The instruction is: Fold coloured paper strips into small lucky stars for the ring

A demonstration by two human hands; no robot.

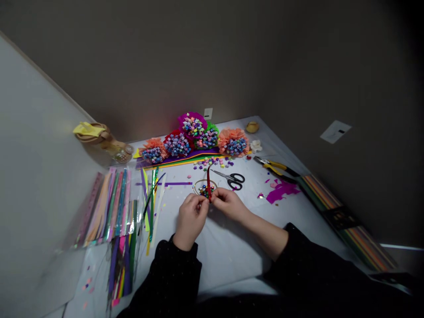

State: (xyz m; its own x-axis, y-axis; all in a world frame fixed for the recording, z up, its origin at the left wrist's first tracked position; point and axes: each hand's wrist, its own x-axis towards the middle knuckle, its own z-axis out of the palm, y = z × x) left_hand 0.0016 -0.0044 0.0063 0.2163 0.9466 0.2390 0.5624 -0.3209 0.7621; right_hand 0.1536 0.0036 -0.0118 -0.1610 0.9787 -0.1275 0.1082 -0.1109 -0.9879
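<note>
Between my two hands a shiny red paper strip (208,179) stands upright, its lower end pinched in the fingertips. My left hand (191,218) is closed, thumb against forefinger, at the strip's bottom end. Closed in the same way, my right hand (230,204) grips the strip from the other side. Just behind the fingers sits a round, gold-rimmed dish (195,187) with small shiny folded stars (202,190) in it, partly hidden by the strip and hands. Black-handled scissors (232,179) lie just beyond my right hand.
Paper-flower bunches topped with stars (179,143) line the back, with loose stars (215,162) before them. Packs of coloured strips (109,203) and loose strips (152,203) lie left. Yellow-black pliers (276,167), magenta scraps (281,191) and a paper pack (326,198) are right.
</note>
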